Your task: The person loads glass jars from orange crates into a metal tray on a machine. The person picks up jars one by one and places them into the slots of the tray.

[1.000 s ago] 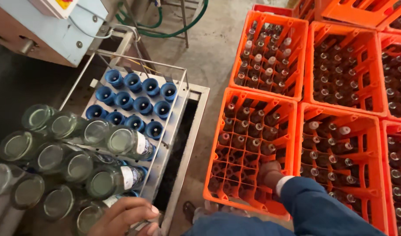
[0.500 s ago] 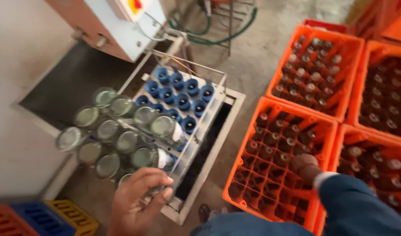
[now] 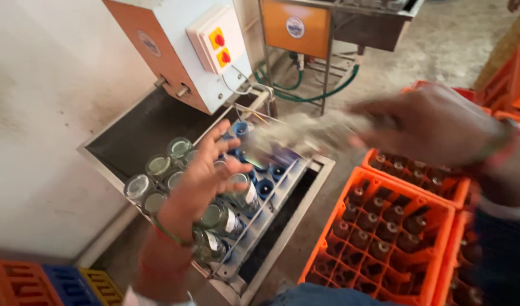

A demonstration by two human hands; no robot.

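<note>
Right hand (image 3: 435, 124): raised above the orange crates, fingers curled around a clear glass bottle (image 3: 305, 133); both heavily blurred, so the exact grip cannot be told beyond a closed wrap near the bottle's base.
Clear glass bottle: lies almost level in the air, its far end pointing toward the rack; it hangs between the near crate and the rack, touching neither.
Left hand (image 3: 200, 181): open, fingers spread, palm turned toward the oncoming bottle, hovering just above the inverted bottles; it holds nothing. A thin green band sits at the wrist.
Inverted bottles (image 3: 158, 170): clear glass, bases up and necks down on the rack, packed in rows at its left end; some bear pale labels. Standing upside down would let them drain and take a jet from below.
Rack (image 3: 271, 198): tilted metal wire frame with blue nozzle cups (image 3: 265, 187); the cups at the right end stand bare.
Trough (image 3: 135, 133): dark metal basin under the rack, placed to catch run-off.
Orange crates (image 3: 384, 238): plastic, divided into cells, most cells filled with upright bottles, set just right of the trough within arm's reach.
Control box (image 3: 214, 42): white and orange housing with red buttons on yellow squares, mounted over the trough.
Green hose (image 3: 322, 93): loops on the floor behind.
</note>
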